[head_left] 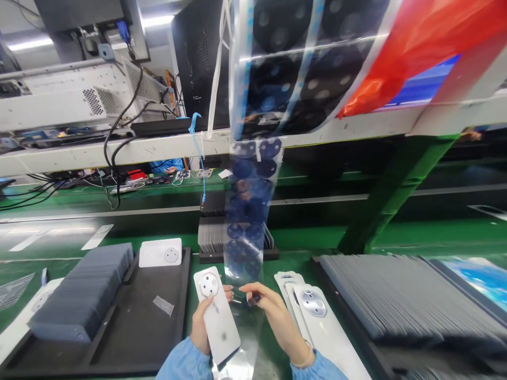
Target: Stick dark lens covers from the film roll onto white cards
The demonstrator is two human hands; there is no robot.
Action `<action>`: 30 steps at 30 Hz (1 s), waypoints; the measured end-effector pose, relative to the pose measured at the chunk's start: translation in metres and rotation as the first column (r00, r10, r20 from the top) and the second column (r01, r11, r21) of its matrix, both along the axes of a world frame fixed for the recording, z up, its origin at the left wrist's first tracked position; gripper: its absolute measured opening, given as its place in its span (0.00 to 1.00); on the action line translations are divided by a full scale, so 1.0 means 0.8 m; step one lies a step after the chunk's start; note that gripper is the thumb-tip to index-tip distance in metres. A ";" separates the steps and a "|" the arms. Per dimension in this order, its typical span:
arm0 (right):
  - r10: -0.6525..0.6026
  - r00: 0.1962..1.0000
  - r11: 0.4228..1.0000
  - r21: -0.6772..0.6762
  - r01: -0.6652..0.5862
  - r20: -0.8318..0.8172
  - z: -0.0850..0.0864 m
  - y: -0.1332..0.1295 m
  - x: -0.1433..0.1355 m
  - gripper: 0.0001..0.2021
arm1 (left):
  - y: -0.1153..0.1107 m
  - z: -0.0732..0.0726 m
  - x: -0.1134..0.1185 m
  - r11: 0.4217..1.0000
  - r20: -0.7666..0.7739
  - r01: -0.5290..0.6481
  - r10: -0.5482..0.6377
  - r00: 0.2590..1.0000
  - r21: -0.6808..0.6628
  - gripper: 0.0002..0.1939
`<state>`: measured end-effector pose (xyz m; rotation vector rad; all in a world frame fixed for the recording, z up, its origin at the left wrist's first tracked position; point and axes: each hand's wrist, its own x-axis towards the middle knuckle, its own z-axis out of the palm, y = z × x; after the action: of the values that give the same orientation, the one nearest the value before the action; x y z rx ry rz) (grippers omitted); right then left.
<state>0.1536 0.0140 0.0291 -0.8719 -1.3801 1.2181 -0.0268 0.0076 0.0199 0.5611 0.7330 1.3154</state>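
Note:
A white phone back cover (222,324), with a round camera area near its top, is tilted in my left hand (201,323); the thumb lies on its face. Just right of the cover, my right hand (273,311) has its thumb and index finger pinched on a small dark piece with a clear edge. Behind both hands hangs a clear film strip (247,211) with dark blue round stickers, running down to the bench. More white covers (328,327) overlap on the bench to the right of my right hand.
A black tray (138,338) at left holds a stack of grey sheets (85,290) and a white cover (160,253). Another tray at right bears many grey sheets (404,295). A sheet rack (214,235) stands behind. Overhead runs a white shelf beam (174,148); a green post (396,195) slants at right.

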 end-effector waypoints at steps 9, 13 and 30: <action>-0.259 0.966 0.959 0.125 0.256 0.013 -0.006 -0.001 -0.011 0.20 | -0.006 0.002 -0.004 0.997 0.048 -0.079 0.079 0.996 0.003 0.33; -0.491 0.862 0.807 0.438 0.397 0.123 -0.009 -0.006 -0.018 0.13 | -0.012 0.008 -0.014 0.957 0.249 0.263 -0.285 0.925 0.120 0.27; -0.882 0.404 0.336 0.926 0.173 0.244 -0.019 0.012 -0.007 0.18 | -0.015 0.005 -0.014 0.898 0.195 0.412 -0.437 0.878 0.157 0.35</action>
<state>0.1483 0.0234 0.0140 -1.0818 -1.7256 -0.5651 -0.0379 -0.0045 0.0240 0.6096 0.3212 0.9874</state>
